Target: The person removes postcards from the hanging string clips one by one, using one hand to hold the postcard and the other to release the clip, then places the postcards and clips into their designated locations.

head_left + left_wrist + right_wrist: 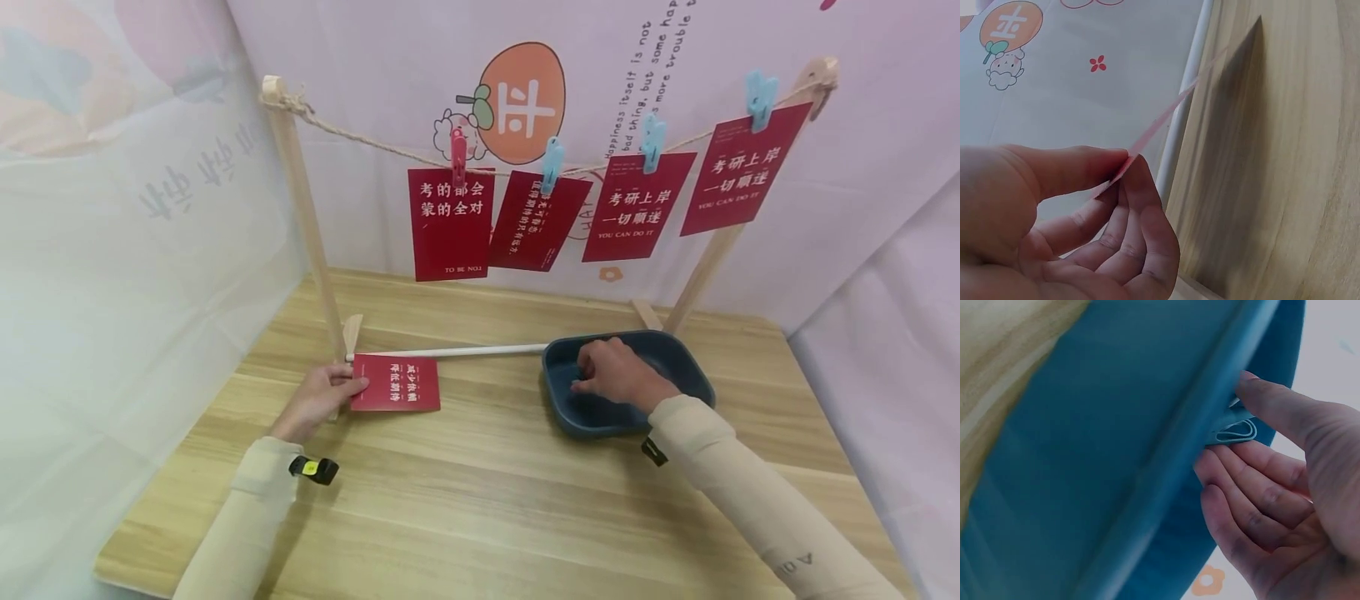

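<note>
My left hand [315, 400] pinches one short edge of a red card [408, 396] with white Chinese characters. Seen edge-on in the left wrist view, the card [1160, 120] slants away from thumb and fingers, its shadow falling on the wood. My right hand [624, 379] reaches into a dark blue plastic basin [573, 423]. Between its thumb and fingers, a light blue clothespin [1238, 431] shows in the right wrist view, partly hidden behind the basin's rim.
A twine line [375, 146] spans two wooden posts at the back. From it hang a red card [452, 242] on a pink clothespin [458, 154] and several more red cards on light blue clothespins [553, 162]. A white rod [487, 351] lies along the table [465, 500].
</note>
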`<state>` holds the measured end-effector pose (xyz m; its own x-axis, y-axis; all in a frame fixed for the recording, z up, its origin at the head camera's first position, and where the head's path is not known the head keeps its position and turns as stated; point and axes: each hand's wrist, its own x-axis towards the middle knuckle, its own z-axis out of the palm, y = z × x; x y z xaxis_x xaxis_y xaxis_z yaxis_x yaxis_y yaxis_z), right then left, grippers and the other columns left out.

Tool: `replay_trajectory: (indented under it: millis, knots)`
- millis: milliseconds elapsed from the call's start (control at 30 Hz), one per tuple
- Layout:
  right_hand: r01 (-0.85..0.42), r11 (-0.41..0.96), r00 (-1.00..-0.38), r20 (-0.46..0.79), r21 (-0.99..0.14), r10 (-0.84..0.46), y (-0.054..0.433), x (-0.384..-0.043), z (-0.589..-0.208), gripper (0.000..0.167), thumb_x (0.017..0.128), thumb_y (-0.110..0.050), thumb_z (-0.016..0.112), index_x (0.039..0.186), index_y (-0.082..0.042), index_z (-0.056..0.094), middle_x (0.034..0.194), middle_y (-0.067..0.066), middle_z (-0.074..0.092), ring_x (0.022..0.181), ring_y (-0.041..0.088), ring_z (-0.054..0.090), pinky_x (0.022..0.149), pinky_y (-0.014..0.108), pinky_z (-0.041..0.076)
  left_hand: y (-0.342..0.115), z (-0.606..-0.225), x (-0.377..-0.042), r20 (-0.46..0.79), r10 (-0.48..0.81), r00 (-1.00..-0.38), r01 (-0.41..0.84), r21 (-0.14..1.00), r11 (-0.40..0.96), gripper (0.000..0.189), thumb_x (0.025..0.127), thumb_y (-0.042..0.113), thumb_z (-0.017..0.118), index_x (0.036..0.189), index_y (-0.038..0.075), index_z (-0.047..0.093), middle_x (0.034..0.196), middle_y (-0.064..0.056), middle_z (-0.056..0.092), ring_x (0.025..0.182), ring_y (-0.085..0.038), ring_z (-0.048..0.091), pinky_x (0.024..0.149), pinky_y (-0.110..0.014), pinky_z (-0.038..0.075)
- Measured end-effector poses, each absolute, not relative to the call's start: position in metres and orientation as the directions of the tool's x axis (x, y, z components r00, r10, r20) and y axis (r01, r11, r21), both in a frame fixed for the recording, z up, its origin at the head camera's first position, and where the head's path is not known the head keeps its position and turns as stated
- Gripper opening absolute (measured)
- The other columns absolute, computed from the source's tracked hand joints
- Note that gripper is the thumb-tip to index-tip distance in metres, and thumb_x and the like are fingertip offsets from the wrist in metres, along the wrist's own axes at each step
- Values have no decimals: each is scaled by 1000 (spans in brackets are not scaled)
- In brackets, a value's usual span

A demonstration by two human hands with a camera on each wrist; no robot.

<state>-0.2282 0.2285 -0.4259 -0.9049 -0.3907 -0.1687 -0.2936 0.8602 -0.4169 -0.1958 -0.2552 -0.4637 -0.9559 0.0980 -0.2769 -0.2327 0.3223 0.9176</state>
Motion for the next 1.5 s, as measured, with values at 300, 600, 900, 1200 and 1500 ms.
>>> replay_trajectory:
  millis: [300, 600, 900, 1200, 1500]
  knots:
    - [-315, 872, -886, -215, -376, -412, 223, -227, -432, 26, 91, -23, 84, 104, -3, 72, 89, 6, 72, 76, 15, 64, 70, 33, 58, -252, -466, -197, -234, 68, -970, -171, 853, 493, 25, 104, 16, 66, 114, -7, 65, 86, -6, 67, 68, -10, 56, 53, -22, 46]
    - [-315, 885, -889, -219, -344, -402, 219, -225, -435, 23, 91, -21, 85, 98, -4, 71, 84, 4, 68, 72, 17, 60, 65, 31, 52, -250, -461, -198, -227, 72, -971, -124, 742, 659, 22, 104, 18, 66, 102, -4, 66, 75, -6, 67, 57, -11, 55, 49, -21, 44]
    - [-307, 892, -883, -250, -332, -397, 217, -226, -439, 22, 91, -22, 84, 101, -5, 73, 85, 3, 68, 73, 16, 61, 67, 30, 53, -254, -460, -197, -257, 40, -965, -153, 684, 713, 27, 104, 23, 65, 105, -4, 66, 82, -11, 72, 61, -14, 62, 53, -23, 48]
    - [-315, 876, -888, -214, -366, -408, 219, -224, -424, 33, 91, -24, 85, 114, -2, 77, 89, 3, 75, 73, 13, 65, 75, 33, 64, -256, -456, -196, -234, 27, -972, -134, 644, 753, 33, 103, 23, 66, 110, -9, 66, 74, -9, 68, 57, -12, 57, 51, -24, 44]
    - [-362, 840, -890, -119, -403, -440, 218, -219, -413, 44, 91, -18, 85, 126, 5, 73, 108, 20, 80, 75, 11, 71, 81, 37, 67, -258, -454, -193, -199, 34, -979, -98, 614, 783, 32, 102, 22, 66, 111, -9, 70, 87, -15, 69, 67, -16, 58, 55, -26, 47]
